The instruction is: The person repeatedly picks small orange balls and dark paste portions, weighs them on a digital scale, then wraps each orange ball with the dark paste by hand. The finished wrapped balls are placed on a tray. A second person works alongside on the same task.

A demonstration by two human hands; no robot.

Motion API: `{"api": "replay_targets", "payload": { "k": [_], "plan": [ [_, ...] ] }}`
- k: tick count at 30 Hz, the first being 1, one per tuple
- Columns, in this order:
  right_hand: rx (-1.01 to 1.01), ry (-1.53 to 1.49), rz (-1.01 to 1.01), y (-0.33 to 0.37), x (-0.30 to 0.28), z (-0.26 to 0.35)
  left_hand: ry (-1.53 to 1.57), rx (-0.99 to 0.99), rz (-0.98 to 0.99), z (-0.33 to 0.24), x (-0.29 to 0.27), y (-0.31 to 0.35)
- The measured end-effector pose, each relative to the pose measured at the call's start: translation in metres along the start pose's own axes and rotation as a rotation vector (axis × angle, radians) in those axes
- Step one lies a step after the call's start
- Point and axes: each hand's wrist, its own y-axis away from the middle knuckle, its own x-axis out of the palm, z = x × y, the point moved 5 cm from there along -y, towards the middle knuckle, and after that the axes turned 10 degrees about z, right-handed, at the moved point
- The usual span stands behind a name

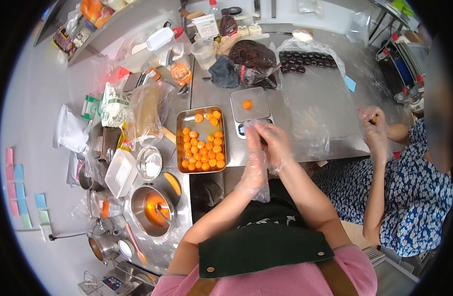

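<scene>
In thin clear plastic gloves, my left hand (254, 167) and my right hand (275, 145) press palm to palm in front of the scale. Between them shows a sliver of a dark paste lump (263, 141), mostly hidden by my fingers. One round orange egg yolk (246, 104) rests on the plate of the kitchen scale (256, 114) just beyond my hands. Left of them stands a rectangular metal tray (179, 143) holding many more orange yolks.
At the back sits a large dark paste mass (253, 55) in plastic. Dark balls (305, 60) line a plastic-covered tray (315, 108) at right. A co-worker's gloved hand (373, 121) holds something small and dark. A metal pot (137, 217) of orange liquid stands lower left.
</scene>
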Motion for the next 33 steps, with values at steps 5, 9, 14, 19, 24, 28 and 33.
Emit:
{"api": "replay_targets", "payload": {
  "k": [5, 9, 14, 19, 24, 28, 33],
  "plan": [
    [0.044, -0.296, 0.108, -0.008, -0.02, 0.025, -0.049, 0.328, -0.136, -0.038, -0.031, 0.008],
    [0.072, -0.371, 0.095, -0.004, -0.016, 0.031, -0.147, 0.345, -0.178, -0.044, -0.039, 0.004],
    [0.041, -0.277, 0.29, 0.007, -0.002, 0.033, -0.64, 0.527, 0.084, -0.055, -0.016, -0.005],
    [0.058, -0.312, 0.604, 0.061, 0.06, 0.055, -1.22, 0.688, 0.178, -0.057, 0.002, -0.021],
    [0.074, -0.301, 0.584, 0.072, 0.048, 0.054, -0.719, 0.401, -0.02, -0.041, -0.016, -0.026],
    [0.06, -0.33, 0.384, 0.073, 0.015, 0.054, 0.093, -0.033, -0.37, -0.037, -0.038, -0.04],
    [0.075, -0.295, 0.345, 0.084, 0.001, 0.051, 0.493, -0.225, -0.302, -0.021, -0.051, -0.053]
  ]
}}
